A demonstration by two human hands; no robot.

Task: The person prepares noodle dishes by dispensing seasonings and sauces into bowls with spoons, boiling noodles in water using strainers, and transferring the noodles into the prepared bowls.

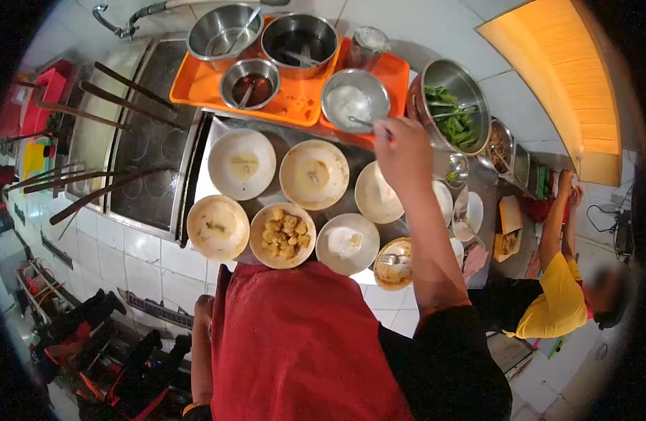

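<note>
Right hand point(401, 144) pinching what looks like a spoon point(360, 122), far end in steel bowl point(384, 99) of white powder point(349, 104), on orange tray point(398, 69); left hand point(205, 307) low beside apron point(295, 337), grip unclear.

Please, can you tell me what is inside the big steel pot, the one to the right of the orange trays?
Inside the steel pot there are green vegetables and a metal utensil. What lies under the greens is covered.

This is a commercial kitchen, shown by rows of round white bowls point(241, 164), steel seasoning basins point(226, 35) on orange plastic trays point(293, 109), and white-tiled walls point(435, 28).
</note>
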